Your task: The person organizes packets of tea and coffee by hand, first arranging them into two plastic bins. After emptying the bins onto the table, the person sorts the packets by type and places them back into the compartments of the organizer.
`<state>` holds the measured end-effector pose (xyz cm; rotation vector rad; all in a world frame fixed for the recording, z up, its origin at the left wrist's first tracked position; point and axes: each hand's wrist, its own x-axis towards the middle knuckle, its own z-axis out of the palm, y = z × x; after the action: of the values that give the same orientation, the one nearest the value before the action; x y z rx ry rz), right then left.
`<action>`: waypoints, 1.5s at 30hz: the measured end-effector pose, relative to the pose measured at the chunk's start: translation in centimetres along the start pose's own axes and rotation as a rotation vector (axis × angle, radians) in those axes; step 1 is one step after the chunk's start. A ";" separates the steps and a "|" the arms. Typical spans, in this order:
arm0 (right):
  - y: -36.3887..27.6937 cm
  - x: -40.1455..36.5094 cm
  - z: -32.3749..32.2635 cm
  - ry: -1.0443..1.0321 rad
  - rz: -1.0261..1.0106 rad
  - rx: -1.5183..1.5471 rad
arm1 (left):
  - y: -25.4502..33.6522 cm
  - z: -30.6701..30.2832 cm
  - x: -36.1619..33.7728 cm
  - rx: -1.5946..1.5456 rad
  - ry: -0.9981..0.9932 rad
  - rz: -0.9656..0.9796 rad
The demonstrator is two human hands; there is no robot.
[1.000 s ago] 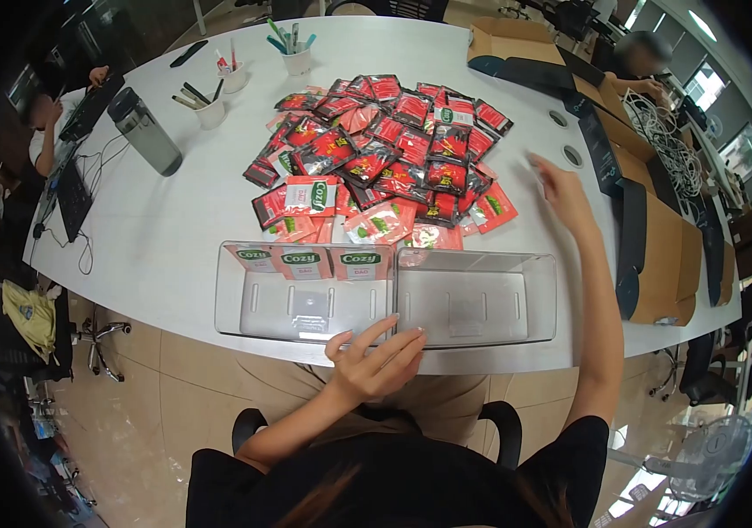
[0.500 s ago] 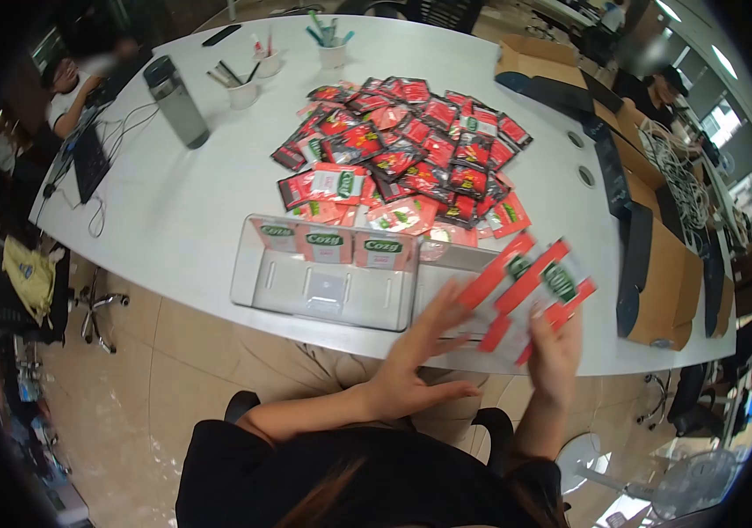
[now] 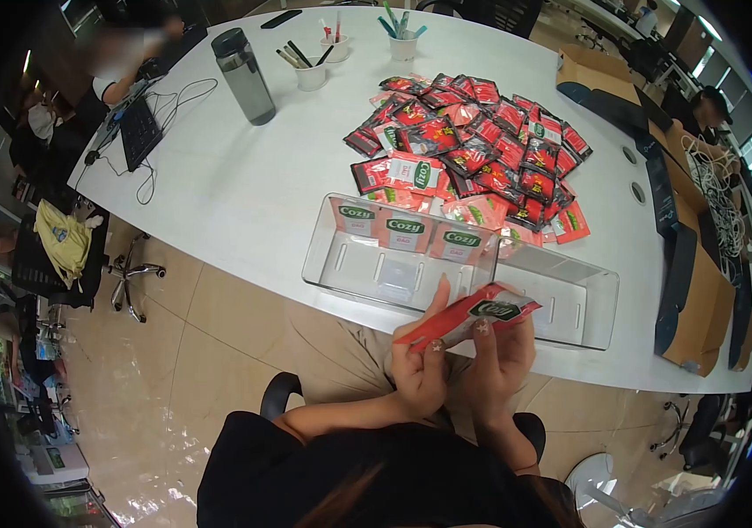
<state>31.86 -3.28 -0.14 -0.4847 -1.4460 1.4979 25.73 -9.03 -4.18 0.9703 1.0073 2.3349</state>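
My left hand pinches the left end of a small stack of red and white Cozy sachets. The right end is gripped by my right hand, thumb across the green label. Both hands hold the stack tilted at the table's near edge, overlapping the front of a clear plastic bin. Three Cozy sachets stand side by side along that bin's back wall. A second clear bin adjoins it on the right. Beyond the bins lies a large pile of red, black and pink sachets.
A grey water bottle stands on the white table near white cups of pens. A keyboard with cables lies at left. Open cardboard boxes line the right edge. Other people sit at the far left and right.
The sachets fanned out in my right hand are gathered into a narrow stack. My left hand has closed on their left end. The view has shifted, so the table appears farther right.
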 end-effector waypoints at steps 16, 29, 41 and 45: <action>0.3 8.7 4.7 -0.328 -0.211 -0.658 | 2.4 -17.3 11.8 0.177 0.553 0.163; 4.3 9.6 9.5 -0.563 -0.494 -1.068 | 2.5 -18.0 11.5 -0.011 0.513 0.050; 3.9 11.0 10.7 -0.546 -0.584 -1.303 | 2.7 -18.1 11.4 -0.052 0.509 0.022; 3.9 11.3 10.7 -0.549 -0.569 -1.304 | 2.6 -18.1 11.3 -0.062 0.506 0.030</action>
<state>16.60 0.92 2.28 -0.3339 -2.6324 0.0534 4.59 -12.26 -6.22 0.3715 1.0919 2.6848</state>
